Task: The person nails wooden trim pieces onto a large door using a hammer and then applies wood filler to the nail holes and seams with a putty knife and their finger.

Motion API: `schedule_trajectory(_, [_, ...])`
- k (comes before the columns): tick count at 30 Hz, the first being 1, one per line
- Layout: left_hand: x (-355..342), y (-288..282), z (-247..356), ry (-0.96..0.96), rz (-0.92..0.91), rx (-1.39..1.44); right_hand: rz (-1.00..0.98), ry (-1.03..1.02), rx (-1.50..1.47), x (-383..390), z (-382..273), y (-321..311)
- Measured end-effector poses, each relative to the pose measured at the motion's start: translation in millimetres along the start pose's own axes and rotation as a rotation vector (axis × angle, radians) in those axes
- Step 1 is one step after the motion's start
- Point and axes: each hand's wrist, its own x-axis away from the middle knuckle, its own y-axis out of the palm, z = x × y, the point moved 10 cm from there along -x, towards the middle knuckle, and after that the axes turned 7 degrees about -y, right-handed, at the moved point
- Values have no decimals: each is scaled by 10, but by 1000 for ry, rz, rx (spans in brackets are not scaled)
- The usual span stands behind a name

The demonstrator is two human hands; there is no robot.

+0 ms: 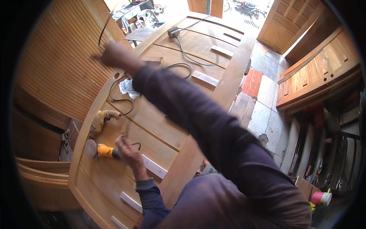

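On the long, pale-brown wooden door panel (141, 110), an orange-yellow and black power sander (105, 150) with a round disc lies near the panel's left edge; any lettering on it is too small to read. The left hand (131, 154) is at the sander's black end, fingers bent; whether they clasp it I cannot tell. The blurred right hand (120, 57) is over the panel's far left edge, beside a thin black cable (100, 38), its grip unclear.

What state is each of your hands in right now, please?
Left hand: by the orange disc sander; whether its grip holds anything cannot be told.
Right hand: blurred beside a black cable; open or closed cannot be told.
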Motion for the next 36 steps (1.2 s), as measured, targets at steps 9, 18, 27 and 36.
schedule_trajectory(9, [69,-831,-1601,-369,134,-242,-683,554,-368,3634,-467,-146])
schedule_trajectory(18, [-14,-761,-1782,-385,-65,-515,-16,1008,76,4967,-269,-2791])
schedule_trajectory(27, [413,-76,-228,-163,-154,18,131,1378,373,6603,-853,-3722])
schedule_trajectory(36, [1505,1294,100,-664,-603,705,-230,1693,434,8152,-1743,-3553])
